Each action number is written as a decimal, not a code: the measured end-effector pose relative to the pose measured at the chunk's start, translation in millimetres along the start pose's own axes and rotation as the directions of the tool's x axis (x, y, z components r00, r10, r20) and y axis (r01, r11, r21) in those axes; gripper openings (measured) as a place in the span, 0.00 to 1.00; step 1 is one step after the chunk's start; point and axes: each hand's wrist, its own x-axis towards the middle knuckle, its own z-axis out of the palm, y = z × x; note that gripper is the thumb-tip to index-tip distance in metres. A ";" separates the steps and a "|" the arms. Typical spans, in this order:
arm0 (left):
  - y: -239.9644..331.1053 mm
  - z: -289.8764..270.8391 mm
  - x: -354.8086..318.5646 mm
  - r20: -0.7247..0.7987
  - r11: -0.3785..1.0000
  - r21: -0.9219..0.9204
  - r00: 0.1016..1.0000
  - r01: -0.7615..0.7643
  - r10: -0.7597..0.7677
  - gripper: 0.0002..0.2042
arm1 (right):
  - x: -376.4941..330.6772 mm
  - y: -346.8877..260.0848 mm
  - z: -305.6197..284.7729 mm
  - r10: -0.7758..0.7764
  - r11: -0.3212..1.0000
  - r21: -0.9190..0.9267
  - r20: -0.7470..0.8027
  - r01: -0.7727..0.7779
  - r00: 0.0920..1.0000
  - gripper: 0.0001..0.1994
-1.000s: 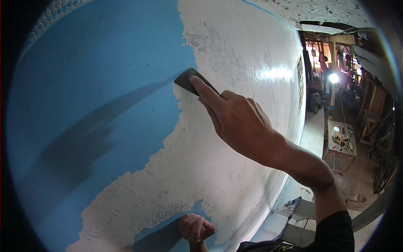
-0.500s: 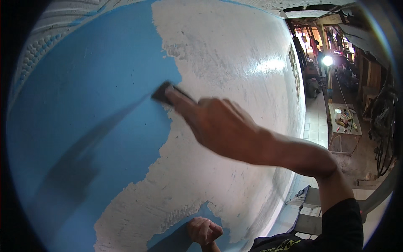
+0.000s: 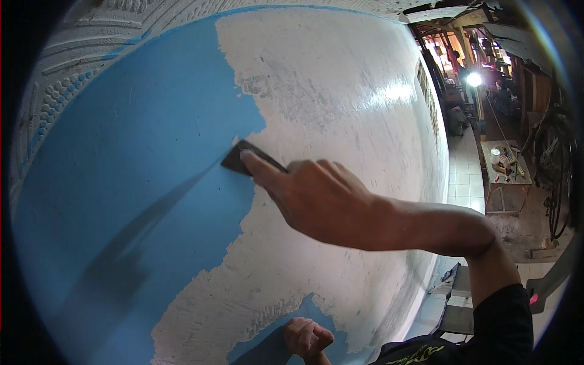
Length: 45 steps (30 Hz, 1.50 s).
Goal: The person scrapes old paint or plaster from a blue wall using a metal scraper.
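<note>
My right hand (image 3: pixel 328 198) grips a dark flat scraper (image 3: pixel 236 157), with a finger stretched along its blade. The blade lies against the wall where the blue surface (image 3: pixel 140 152) meets the pale, scuffed surface (image 3: pixel 340 109). The border between them is ragged, and a small pale notch shows just above the blade. Low in the picture, my left hand (image 3: pixel 309 337) is closed with its fingers curled in, close to a lower patch of blue. Whatever it may hold is hidden. The right forearm crosses in front of the pale area.
Textured white moulding (image 3: pixel 67 55) borders the wall at upper left. To the right stand a small table (image 3: pixel 508 164) with a white cup and tools, a bright lamp (image 3: pixel 474 79) and hanging cables (image 3: pixel 556 164). Grey chair-like panels (image 3: pixel 457 319) are beside my right arm.
My right hand and the scraper have moved slightly down along the blue border. The whole view has shifted a little, and my left hand stays closed.
</note>
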 end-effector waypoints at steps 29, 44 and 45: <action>15.8 -2.5 25.5 -0.025 0.996 -0.082 0.999 0.018 -0.020 0.10 | -1.8 1.1 1.6 -0.079 0.978 -0.201 -0.115 0.055 0.990 0.23; 13.4 -2.9 19.4 -0.005 0.995 -0.095 1.000 -0.005 0.005 0.05 | -3.7 -0.2 -1.3 0.002 0.977 -0.212 0.006 -0.001 1.000 0.28; 13.1 -2.9 19.1 -0.001 0.996 -0.092 1.000 -0.005 0.005 0.05 | -6.0 0.7 3.2 -0.016 0.972 -0.236 -0.030 0.008 0.999 0.28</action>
